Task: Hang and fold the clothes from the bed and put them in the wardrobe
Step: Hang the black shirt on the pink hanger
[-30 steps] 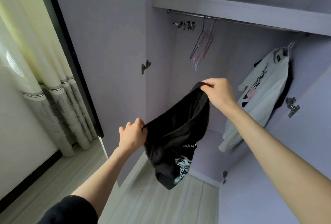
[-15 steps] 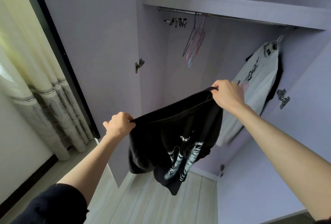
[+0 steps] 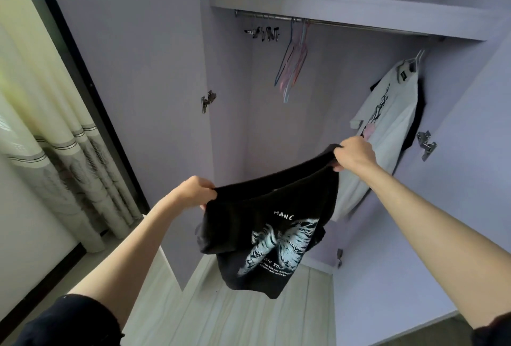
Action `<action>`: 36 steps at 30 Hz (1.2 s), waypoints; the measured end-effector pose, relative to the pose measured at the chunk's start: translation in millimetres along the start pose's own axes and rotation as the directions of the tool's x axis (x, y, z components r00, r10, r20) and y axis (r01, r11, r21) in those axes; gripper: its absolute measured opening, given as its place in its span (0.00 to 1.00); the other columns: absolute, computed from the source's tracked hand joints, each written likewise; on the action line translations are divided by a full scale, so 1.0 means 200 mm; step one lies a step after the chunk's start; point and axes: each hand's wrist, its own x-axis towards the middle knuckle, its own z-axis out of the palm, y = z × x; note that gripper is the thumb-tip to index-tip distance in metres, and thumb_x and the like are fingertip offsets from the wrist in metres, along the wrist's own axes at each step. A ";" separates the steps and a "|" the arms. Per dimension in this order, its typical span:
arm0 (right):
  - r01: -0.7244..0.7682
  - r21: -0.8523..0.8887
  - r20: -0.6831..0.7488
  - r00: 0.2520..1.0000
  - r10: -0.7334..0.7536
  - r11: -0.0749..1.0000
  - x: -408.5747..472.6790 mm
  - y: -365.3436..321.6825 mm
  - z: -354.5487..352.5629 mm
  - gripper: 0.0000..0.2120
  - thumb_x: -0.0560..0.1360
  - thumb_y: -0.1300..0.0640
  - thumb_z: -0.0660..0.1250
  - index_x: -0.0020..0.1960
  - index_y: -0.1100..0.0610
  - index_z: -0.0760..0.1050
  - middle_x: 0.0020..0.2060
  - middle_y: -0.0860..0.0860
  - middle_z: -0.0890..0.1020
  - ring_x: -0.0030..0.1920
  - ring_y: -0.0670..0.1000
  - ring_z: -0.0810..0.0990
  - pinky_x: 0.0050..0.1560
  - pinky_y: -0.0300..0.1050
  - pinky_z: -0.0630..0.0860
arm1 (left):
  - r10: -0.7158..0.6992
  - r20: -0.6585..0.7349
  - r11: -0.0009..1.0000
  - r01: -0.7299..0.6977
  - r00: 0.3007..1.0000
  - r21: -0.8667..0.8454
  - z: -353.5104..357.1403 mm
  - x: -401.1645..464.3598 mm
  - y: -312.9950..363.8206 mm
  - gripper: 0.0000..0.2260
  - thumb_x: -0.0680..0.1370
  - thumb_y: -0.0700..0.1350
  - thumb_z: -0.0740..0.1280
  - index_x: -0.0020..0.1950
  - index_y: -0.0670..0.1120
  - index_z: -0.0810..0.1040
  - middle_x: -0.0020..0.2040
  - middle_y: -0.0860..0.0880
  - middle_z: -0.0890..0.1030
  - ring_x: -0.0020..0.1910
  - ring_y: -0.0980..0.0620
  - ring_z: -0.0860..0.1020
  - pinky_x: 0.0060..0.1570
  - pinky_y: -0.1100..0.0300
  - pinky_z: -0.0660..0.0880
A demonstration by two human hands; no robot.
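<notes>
A black T-shirt (image 3: 265, 237) with a pale blue-white print and the letters MANC hangs in the air in front of the open wardrobe (image 3: 226, 113). My left hand (image 3: 193, 193) grips its lower-left top edge. My right hand (image 3: 355, 153) grips the upper-right end of the same edge, higher and farther in. The cloth is stretched between both hands and droops below them. Several empty coloured hangers (image 3: 293, 66) hang from the metal rail (image 3: 345, 25) above.
A white printed T-shirt (image 3: 387, 135) hangs on a hanger at the wardrobe's right side, with a dark garment behind it. Metal clips (image 3: 264, 33) hang at the rail's left end. Both lilac doors (image 3: 124, 69) stand open. Curtains (image 3: 63, 157) hang at the left.
My hands have pulled apart, spreading the black T-shirt wide so its print now faces me. My left hand moved left, the right hand stayed high.
</notes>
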 end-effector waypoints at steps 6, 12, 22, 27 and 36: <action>0.087 0.400 0.147 0.976 -0.158 0.912 -0.09 -0.28 0.09 0.09 0.69 0.68 0.59 0.43 0.71 0.77 0.34 0.57 0.78 0.40 0.57 0.81 0.47 0.50 0.77 | 0.252 0.002 0.959 -0.250 0.968 0.134 0.19 -0.04 0.30 0.24 0.73 0.58 0.68 0.68 0.53 0.70 0.61 0.54 0.77 0.60 0.51 0.75 0.65 0.48 0.66; 0.255 0.300 0.093 0.951 -0.294 0.919 -0.16 -0.38 0.11 0.08 0.70 0.66 0.61 0.38 0.60 0.78 0.33 0.53 0.78 0.39 0.54 0.76 0.41 0.44 0.72 | 0.325 -0.295 0.930 -0.361 0.899 -0.076 0.23 -0.07 0.51 0.11 0.75 0.51 0.67 0.51 0.44 0.78 0.48 0.47 0.82 0.52 0.43 0.78 0.58 0.50 0.72; 0.358 -0.161 -0.107 0.920 -0.377 0.920 -0.08 -0.12 0.09 0.06 0.74 0.61 0.61 0.43 0.51 0.71 0.37 0.48 0.81 0.38 0.54 0.74 0.45 0.46 0.59 | 0.328 -0.464 0.874 -0.451 0.823 -0.182 0.12 -0.07 0.47 0.12 0.74 0.44 0.68 0.33 0.47 0.70 0.27 0.56 0.72 0.29 0.59 0.69 0.28 0.71 0.64; 0.185 -0.158 -0.140 0.968 -0.207 0.970 0.02 0.02 0.09 0.04 0.77 0.58 0.60 0.44 0.52 0.69 0.43 0.55 0.82 0.49 0.59 0.78 0.52 0.49 0.65 | 0.199 -0.510 0.855 -0.403 0.837 -0.327 0.01 -0.07 0.43 0.07 0.74 0.43 0.67 0.35 0.45 0.74 0.30 0.53 0.73 0.30 0.56 0.70 0.29 0.69 0.65; 0.382 0.462 0.384 0.727 -0.569 0.800 -0.22 -0.28 0.39 0.13 0.69 0.55 0.74 0.51 0.47 0.75 0.45 0.47 0.80 0.46 0.49 0.78 0.50 0.45 0.74 | 0.270 -0.405 0.897 -0.381 0.874 -0.224 -0.06 -0.12 0.45 0.05 0.76 0.42 0.65 0.41 0.42 0.76 0.32 0.51 0.73 0.34 0.52 0.70 0.35 0.61 0.66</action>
